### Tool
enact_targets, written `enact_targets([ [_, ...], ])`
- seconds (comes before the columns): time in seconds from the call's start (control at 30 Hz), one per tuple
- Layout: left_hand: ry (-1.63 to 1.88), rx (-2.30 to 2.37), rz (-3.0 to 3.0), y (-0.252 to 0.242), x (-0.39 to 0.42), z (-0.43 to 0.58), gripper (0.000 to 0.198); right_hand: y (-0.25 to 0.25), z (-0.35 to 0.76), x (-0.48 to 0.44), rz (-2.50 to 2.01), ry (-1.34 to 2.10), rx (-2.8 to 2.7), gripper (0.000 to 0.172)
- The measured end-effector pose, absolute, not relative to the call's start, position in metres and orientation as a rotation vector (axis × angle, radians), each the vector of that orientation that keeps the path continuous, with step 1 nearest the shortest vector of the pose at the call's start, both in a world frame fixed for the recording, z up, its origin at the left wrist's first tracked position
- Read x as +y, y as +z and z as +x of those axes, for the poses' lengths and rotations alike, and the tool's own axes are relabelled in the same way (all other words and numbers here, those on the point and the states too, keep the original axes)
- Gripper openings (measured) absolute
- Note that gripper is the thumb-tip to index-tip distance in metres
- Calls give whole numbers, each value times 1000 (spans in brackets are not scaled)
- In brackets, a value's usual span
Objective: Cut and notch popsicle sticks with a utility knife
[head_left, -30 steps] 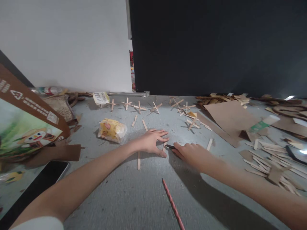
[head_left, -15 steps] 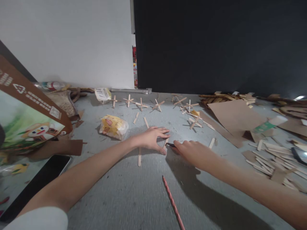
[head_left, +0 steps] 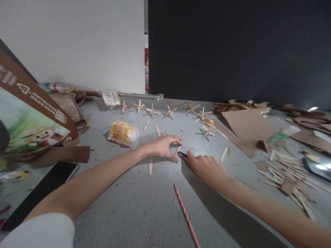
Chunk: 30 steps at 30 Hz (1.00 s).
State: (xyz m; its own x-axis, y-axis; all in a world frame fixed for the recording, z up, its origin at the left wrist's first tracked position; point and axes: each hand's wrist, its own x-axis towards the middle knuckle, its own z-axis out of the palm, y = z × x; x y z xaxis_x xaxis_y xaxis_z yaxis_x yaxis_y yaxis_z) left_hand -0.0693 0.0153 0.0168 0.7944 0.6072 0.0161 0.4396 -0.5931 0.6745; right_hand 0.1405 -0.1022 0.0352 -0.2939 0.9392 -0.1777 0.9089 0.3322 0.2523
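At the far left of the frame, a brown printed bag (head_left: 31, 112) is leaning inward, showing a white recycling triangle (head_left: 23, 88), lines of white characters too small to read, and a square code-like patch (head_left: 60, 116). Lower on its glossy green picture, a cartoon snowman (head_left: 42, 134) is wearing a hat. At the upper left of centre, a white label (head_left: 111, 98) is carrying rows of print that are not legible. Below it, a crinkled, see-through-ended yellow packet (head_left: 123, 133) is showing pinkish figures. Toward the right edge, a green-and-white tube (head_left: 283, 134) is bearing pale markings, also unreadable.

At the centre, the left hand (head_left: 164, 146) is curving into a C, thumb and fingertips standing apart but pressing on opposite ends of a flat, pale wooden stick (head_left: 178, 151), which is lying aslant between them. The right hand (head_left: 204, 165) is keeping its fingers closed around a slim dark tool (head_left: 183, 154), its tip meeting the stick's side. Beneath both, a grey tabletop (head_left: 124, 213) is showing a fine, speckled grain. At the lower centre, a pinkish, spiral-patterned rod (head_left: 184, 213) is lying diagonally. Along the back, small crossed-stick stars (head_left: 170, 112) are standing in a loose row. At the lower right, straight wooden strips (head_left: 292, 172) are lying in an untidy heap, while a smooth brown cardboard sheet (head_left: 248, 129) is resting above them.
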Motion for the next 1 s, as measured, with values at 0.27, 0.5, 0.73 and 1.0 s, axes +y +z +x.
enact_targets([
  [0.27,410,793,2270,18,13,-71,80,48,140,-104,1660,113,2258,43],
  [0.5,446,771,2304,13,14,-70,75,43,144,-100,1662,109,2323,42],
  [0.73,460,756,2320,12,17,-69,74,41,148,-95,1637,87,2344,40],
  [1.0,420,721,2337,12,18,-68,71,39,147,-90,1612,100,2330,44],
])
